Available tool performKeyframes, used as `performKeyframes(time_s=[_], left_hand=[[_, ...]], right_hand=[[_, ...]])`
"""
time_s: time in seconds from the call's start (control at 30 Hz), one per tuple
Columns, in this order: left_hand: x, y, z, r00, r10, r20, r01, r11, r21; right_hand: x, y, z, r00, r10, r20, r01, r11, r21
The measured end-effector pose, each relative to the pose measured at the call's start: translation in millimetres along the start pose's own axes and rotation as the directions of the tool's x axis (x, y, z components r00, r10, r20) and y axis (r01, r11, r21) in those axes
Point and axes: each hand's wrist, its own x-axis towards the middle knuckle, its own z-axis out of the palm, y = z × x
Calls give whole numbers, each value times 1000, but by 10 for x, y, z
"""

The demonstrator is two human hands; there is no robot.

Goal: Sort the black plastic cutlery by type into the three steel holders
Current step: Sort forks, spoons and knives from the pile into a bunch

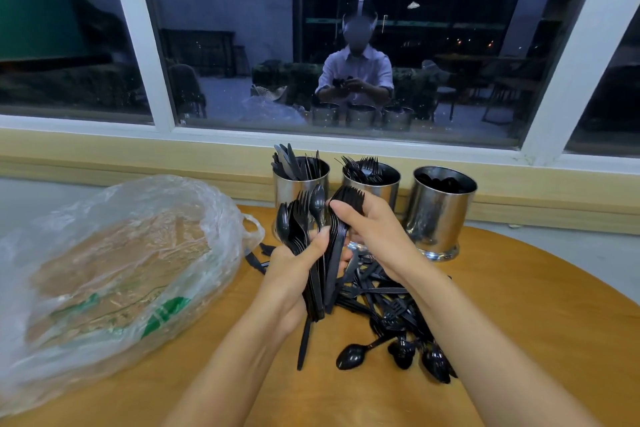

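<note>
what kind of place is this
Probably a cafe or canteen: three steel holders of black cutlery on a wooden table beside a large window, chairs visible in the glass.

I can't make out what fills the right holder (440, 211); my right hand (367, 229) hides the base of the middle holder (385, 188).

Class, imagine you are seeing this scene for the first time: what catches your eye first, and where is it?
At centre, the left hand grips a mixed bundle of cutlery and the right hand a stack of forks. Behind them three steel holders stand in a row; below lies a loose black pile. A crumpled plastic bag fills the left.
</note>
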Motion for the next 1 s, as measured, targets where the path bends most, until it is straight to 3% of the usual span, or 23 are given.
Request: performKeyframes(time_s=[0.1,0.2,0.27,0.33,0.4,0.57,0.7,0.9,1.0], left_hand=[[25,-2,11,1000,-13,-21,13,1000,-9],[66,-13,-10,997,-5,-78,3,1000,-24],[98,-17,-36,995,-12,-94,5,997,-72],[133,-27,-61,995,-13,-98,6,997,-76],[154,-33,-95,995,-27,-95,20,997,-79],[180,-65,-196,987,-145,69,140,988,70],[171,-101,-200,976,-180,119,153,966,209],[171,-142,-221,960,-215,180,183,967,179],[202,-162,-237,954,-219,203,191,971,147]], right_hand=[[1,33,-20,999,-33,-31,34,999,11],[39,83,-87,979,-91,-182,102,993,53],[70,99,-103,977,-60,-206,111,963,245],[90,81,-69,986,-12,-164,94,860,502],[99,66,-62,985,0,-171,98,818,567],[162,15,-97,999,-7,-44,16,982,190],[233,-18,-71,994,15,111,4,986,-165],[274,1,-112,990,34,140,2,969,-249],[305,16,-183,999,-21,37,28,980,-198]])
